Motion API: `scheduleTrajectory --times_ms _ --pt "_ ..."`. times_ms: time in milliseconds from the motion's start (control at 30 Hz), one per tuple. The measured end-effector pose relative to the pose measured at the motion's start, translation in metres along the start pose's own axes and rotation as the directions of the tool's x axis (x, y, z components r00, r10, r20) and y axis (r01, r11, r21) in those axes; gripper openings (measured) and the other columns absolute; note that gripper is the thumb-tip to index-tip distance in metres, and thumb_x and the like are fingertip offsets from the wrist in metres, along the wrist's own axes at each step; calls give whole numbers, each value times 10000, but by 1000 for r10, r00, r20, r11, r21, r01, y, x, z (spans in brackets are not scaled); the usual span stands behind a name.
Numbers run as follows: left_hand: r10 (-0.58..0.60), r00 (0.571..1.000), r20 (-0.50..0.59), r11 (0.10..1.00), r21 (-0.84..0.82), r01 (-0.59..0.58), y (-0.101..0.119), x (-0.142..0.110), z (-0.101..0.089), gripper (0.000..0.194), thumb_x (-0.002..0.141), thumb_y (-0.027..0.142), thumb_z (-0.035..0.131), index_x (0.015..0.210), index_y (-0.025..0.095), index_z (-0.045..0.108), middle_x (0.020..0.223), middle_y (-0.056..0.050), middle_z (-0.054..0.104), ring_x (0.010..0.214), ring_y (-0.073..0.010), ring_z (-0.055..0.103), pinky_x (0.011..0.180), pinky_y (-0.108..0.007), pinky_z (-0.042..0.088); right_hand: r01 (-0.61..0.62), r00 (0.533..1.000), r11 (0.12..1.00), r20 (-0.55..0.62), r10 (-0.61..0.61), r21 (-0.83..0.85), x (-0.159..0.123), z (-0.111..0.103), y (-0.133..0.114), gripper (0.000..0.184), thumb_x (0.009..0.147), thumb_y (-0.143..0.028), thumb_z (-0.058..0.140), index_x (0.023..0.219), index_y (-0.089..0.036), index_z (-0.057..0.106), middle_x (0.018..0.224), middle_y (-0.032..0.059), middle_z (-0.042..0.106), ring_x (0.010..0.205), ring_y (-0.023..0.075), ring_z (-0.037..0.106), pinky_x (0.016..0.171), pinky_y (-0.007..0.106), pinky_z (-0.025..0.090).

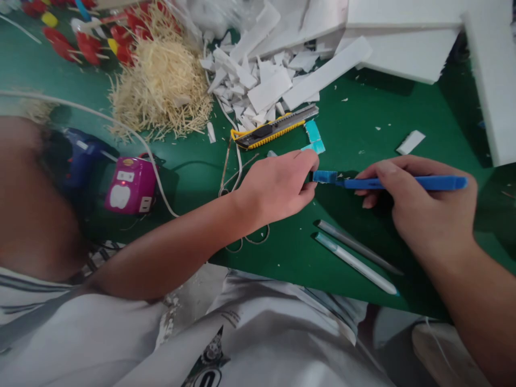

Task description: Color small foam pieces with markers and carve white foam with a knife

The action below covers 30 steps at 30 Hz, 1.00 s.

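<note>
Between the thumb and fingers of my left hand (282, 180) is pinched a small blue-coloured piece of foam (325, 176). My right hand (423, 199) grips a blue marker (427, 183), its tip at or very near the right end of that piece. Just beyond my left hand lie light-blue coloured pieces (314, 134) and a yellow-and-black utility knife (274, 128) with its blade extended. On the near side of the hands, a grey pen (358, 246) and a white pen with a teal cap (355, 263) rest side by side on the green table (290, 244).
White foam scraps (270, 86) are heaped at the back, beside larger foam boards (407, 51). Left of them sits a pile of pale shredded strips (165, 86). A pink power adapter (131, 185), a blue glue gun (83, 158) and a white cable (151, 156) occupy the left.
</note>
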<state>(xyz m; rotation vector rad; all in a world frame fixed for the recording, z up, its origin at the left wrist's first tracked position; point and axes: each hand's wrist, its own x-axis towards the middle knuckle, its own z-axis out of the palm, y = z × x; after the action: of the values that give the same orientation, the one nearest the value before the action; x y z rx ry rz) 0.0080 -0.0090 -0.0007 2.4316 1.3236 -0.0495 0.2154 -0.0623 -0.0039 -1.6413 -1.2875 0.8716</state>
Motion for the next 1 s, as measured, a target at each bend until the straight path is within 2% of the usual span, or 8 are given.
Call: scheduleTrajectory --times_ms 133,200,333,467,600,700,800,1000 --pt "7 1000 -21 1000 3 -7 -1 0 1 205 1020 295 635 1195 212 703 843 3 696 799 -196 692 625 -308 374 13 998 1000 -59 -12 22 -1 1 -1 158 944 -251 762 804 -292 822 670 -12 722 531 153 633 560 325 513" --pt "15 999 -32 1000 5 -14 -1 0 2 193 1026 304 632 1183 213 699 834 8 692 791 -189 693 625 -303 381 -5 999 1000 -52 6 10 -1 2 -1 139 942 -265 765 819 -289 825 673 -11 722 537 158 639 558 327 513" --pt "17 999 -39 1000 8 -16 -2 -1 3 182 1022 299 643 1172 209 694 834 11 689 784 -183 694 612 -296 363 -24 999 1000 -24 24 3 -1 2 -1 216 951 -286 753 742 -286 805 612 -16 686 512 154 627 534 316 501" --pt "17 999 -40 1000 8 -16 -2 0 2 178 1015 287 652 1166 204 696 824 13 682 792 -185 697 612 -298 355 -22 999 999 -49 24 38 0 3 -3 163 930 -279 775 772 -288 818 636 -18 710 510 144 632 536 306 507" --pt "20 999 -42 1000 4 -20 -2 0 3 173 1014 275 653 1166 201 694 804 19 671 778 -181 695 608 -297 357 -30 999 999 -24 31 32 0 3 -4 224 945 -281 768 722 -286 790 595 -19 677 496 145 626 522 304 504" --pt "32 997 -63 1000 3 -31 -3 -1 4 165 1016 282 653 1156 204 691 802 20 671 777 -179 699 603 -293 361 -16 999 999 -48 18 40 0 2 -3 196 946 -265 760 754 -282 795 638 -13 707 511 144 634 538 306 525" --pt "33 997 -67 999 8 -33 -3 -1 4 168 1020 290 649 1158 204 690 807 18 673 785 -180 705 602 -291 367 -30 999 999 -31 31 29 1 3 -4 228 937 -249 738 717 -270 794 580 -14 679 488 137 621 499 284 496" --pt "38 996 -79 999 5 -37 -3 -1 4 162 1014 290 656 1150 209 692 789 24 666 769 -175 702 596 -289 367 -34 997 998 -67 38 58 4 4 -8 200 859 -157 719 682 -219 791 554 -8 689 457 100 614 488 227 493"
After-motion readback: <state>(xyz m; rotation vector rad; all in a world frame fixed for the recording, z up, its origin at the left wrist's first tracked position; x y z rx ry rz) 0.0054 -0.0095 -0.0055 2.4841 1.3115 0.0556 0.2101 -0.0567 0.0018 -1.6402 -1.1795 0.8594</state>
